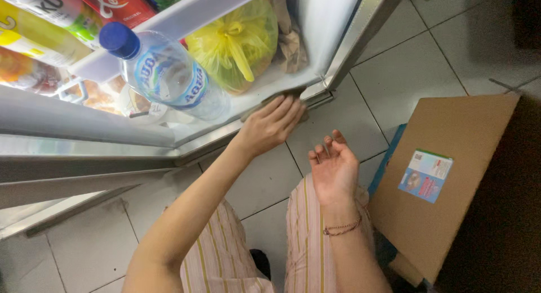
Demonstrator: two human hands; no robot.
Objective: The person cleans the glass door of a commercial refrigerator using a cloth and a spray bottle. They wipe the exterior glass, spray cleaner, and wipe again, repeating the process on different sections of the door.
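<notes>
Striped trousers (pixel 307 242) are showing at the bottom of the view, covering the person's knees above the pale floor tiles (pixel 406 62). Above them, the right hand (pixel 333 168) is hovering palm-up over the tiles, fingers loosely curled, gripping nothing; a thin bracelet (pixel 341 229) is circling its wrist. Further out, the left hand (pixel 271 125) is pressing flat on a brownish cloth (pixel 290 93), which is lying on the lower edge of the open fridge door shelf (pixel 248 104). Just beside that hand, a water bottle (pixel 163 73) with a blue cap is leaning in the shelf, next to a knotted yellow plastic bag (pixel 236 42). Right of the person, a cardboard box (pixel 445 174) is resting on the floor.
</notes>
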